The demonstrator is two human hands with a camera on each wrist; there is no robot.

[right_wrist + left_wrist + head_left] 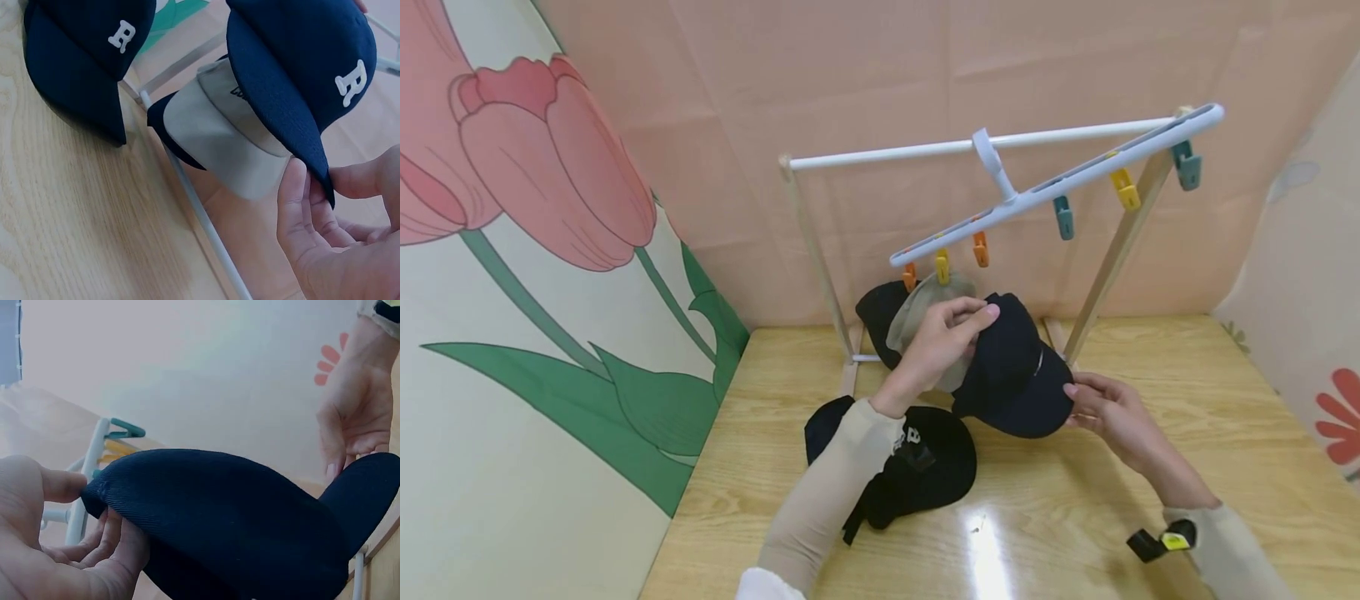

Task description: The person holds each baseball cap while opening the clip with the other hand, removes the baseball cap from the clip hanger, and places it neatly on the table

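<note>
Left hand pinches a navy baseball cap by the crown, right hand by the brim, likely steadying it near the clip hanger.

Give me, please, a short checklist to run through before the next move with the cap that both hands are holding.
1. Left hand secure on the navy cap: ok, thumb and fingers pinch its edge.
2. Right hand steadying the brim: ok, fingers and thumb pinch it.
3. Hook over the rack bar: ok.
4. Free clip available: ok, the inner teal clip holds nothing.
5. Held cap clipped: not ok, no clip visibly grips it.
6. Clip spring strength: cannot tell.
</note>
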